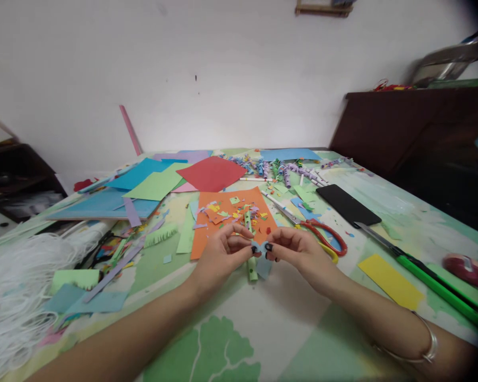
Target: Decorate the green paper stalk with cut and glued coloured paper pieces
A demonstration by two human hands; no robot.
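Observation:
My left hand (pixel 231 248) and my right hand (pixel 292 247) meet near the middle of the table, thumbs and fingers pinched close together. Between them they hold a small piece of light blue paper (pixel 260 247). Just below and behind the fingers lies a rolled light green paper tube (pixel 252 271) with dark spots, partly hidden by my hands. A blue-grey paper piece (pixel 264 267) lies beside it. Past my fingers, an orange sheet (pixel 207 244) carries many small coloured paper scraps (pixel 219 215). Red-handled scissors (pixel 326 233) lie right of my right hand.
At right are a black phone (pixel 348 204), a green-handled cutter (pixel 434 284), a yellow paper (pixel 390 281) and a tape roll (pixel 468 269). White cord (pixel 16 297) heaps at left. Coloured sheets (pixel 155 183), a red sheet (pixel 213 174) and curled paper pieces (pixel 287 175) lie farther back.

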